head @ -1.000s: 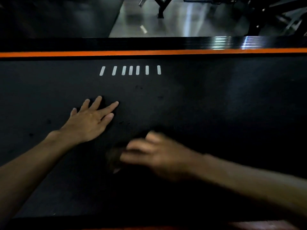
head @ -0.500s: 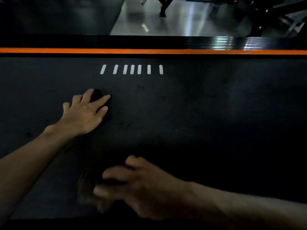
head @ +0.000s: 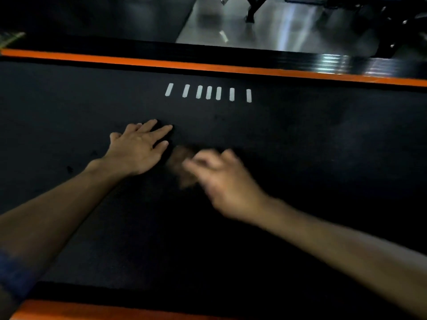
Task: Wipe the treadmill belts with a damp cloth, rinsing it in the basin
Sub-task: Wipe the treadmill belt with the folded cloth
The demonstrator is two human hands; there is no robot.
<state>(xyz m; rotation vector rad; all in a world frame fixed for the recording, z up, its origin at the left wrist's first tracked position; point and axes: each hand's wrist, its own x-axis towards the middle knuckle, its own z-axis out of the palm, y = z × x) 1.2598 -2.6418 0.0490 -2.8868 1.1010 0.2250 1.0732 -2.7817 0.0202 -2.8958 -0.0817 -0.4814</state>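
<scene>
Right hand is on the cloth, fingers curled over the small brownish wad and pressing it onto the belt; the hand is smeared with motion blur, so exactly how the fingertips sit can't be made out. The cloth peeks out past the fingers, just beside the left hand, near the middle of the belt. That left hand lies flat, fingers straight and spread, palm down on the belt, holding nothing, apparently bracing. Beyond it, a row of white dashes runs near the belt's far edge, then the orange strip of the side rail. A second orange edge shows at the near side. The cloth looks soft, light and limp; damp, it should drag rather than slide, so bunching it under the palm makes sense. No basin in view.
</scene>
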